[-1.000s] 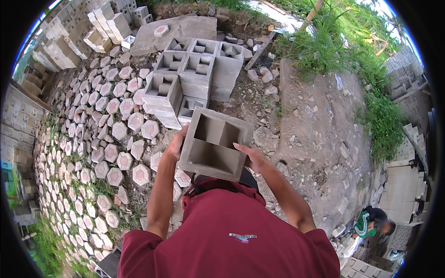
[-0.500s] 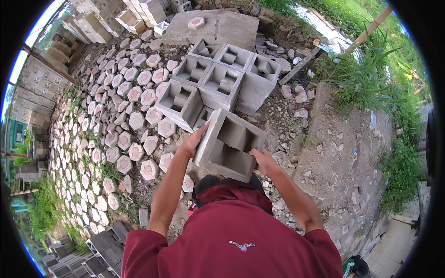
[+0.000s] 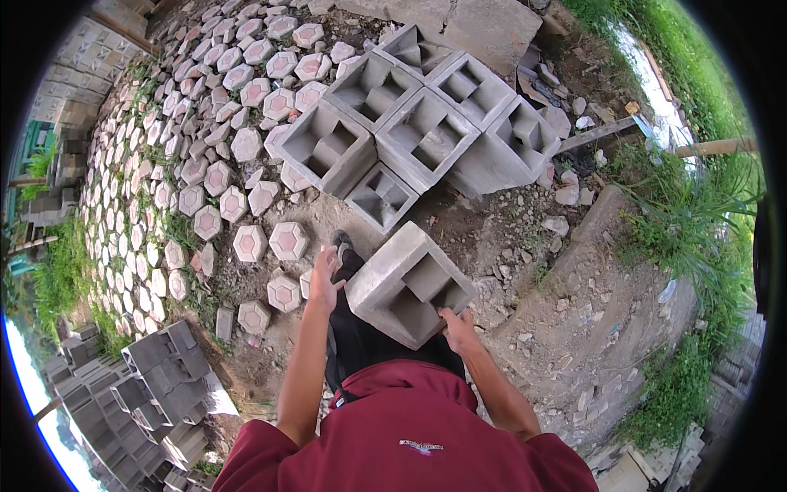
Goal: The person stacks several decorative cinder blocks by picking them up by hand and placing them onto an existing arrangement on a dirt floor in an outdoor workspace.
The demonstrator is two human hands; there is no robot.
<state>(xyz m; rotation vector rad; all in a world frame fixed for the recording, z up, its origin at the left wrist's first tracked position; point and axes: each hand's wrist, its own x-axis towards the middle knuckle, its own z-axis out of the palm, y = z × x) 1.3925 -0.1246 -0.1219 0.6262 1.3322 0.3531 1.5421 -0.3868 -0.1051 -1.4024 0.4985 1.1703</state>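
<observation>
A grey concrete ventilation block [image 3: 385, 283] with angled hollows is tilted in front of my legs. My right hand [image 3: 461, 330] grips its lower right edge, the fingers hooked over the rim. Just off the block's left side is my left hand [image 3: 326, 279], open with its fingers stretched out. Whether the block's underside rests on the ground or on my leg is hidden. Beyond it stands a cluster of similar blocks [image 3: 426, 135], packed side by side with their hollows facing up; a lower one [image 3: 382, 198] sits at the near edge.
Hexagonal pavers [image 3: 217, 176] with pinkish centres cover the ground at left. More grey blocks [image 3: 168, 369] are stacked at lower left. A concrete slab [image 3: 484, 29] lies behind the cluster. Rubble and a rough raised ledge [image 3: 590, 238] lie at right, beside tall grass [image 3: 680, 197].
My left hand has let go of the block and moved slightly away. The block has turned and dropped lower, still in my right hand. My view has shifted, bringing my shoe into sight.
</observation>
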